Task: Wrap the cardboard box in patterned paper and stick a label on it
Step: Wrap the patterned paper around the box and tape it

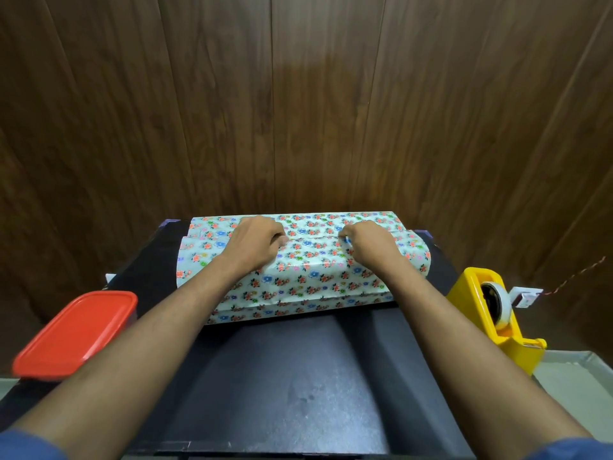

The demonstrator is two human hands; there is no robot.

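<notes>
Both hands sit on top of the wrapped box, fingers curled down onto the floral paper (298,280) along the seam where its two edges meet. The left hand (257,242) has its grip bent over the seam left of centre; the right hand (365,240) pinches the paper edge right of centre. The box itself is hidden under the paper and lies across the far half of the black table (282,376), close to the wooden wall (298,94). Loose paper ends stick out past the box on both sides. Nearer the person the table is bare. A red-lidded container (78,333) sits at the left edge, a yellow tape dispenser (494,310) at the right.
</notes>
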